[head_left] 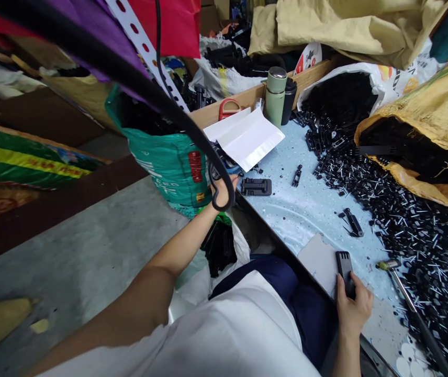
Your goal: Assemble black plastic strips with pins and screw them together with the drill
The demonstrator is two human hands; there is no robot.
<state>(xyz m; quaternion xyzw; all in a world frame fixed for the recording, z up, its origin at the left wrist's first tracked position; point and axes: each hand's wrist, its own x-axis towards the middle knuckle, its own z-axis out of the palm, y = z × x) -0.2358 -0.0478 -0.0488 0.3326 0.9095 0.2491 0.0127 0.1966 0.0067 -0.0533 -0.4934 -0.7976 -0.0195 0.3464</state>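
My right hand (pixel 354 306) grips a long black plastic part (pixel 344 264) with slots at its far end, thumb on one side and fingers on the other. A grey sheet (pixel 320 262) lies at the table edge beneath it. Over at the table's left edge is my left hand (pixel 223 192), next to a flat black plastic base (pixel 256 187). A dark hanging cable with a curled end (pixel 227 201) crosses in front of it, so its fingers are mostly hidden. Between the hands lie a small black hinge-like piece (pixel 297 175) and a black jointed piece (pixel 353 222).
A hammer (pixel 404 290) rests right of my right hand, beside a large heap of small black parts and pins (pixel 424 251). Farther back stand a green flask (pixel 276 97), a folded white paper (pixel 247 137) and red-handled scissors (pixel 230 108). A teal sack (pixel 165 162) stands left of the table.
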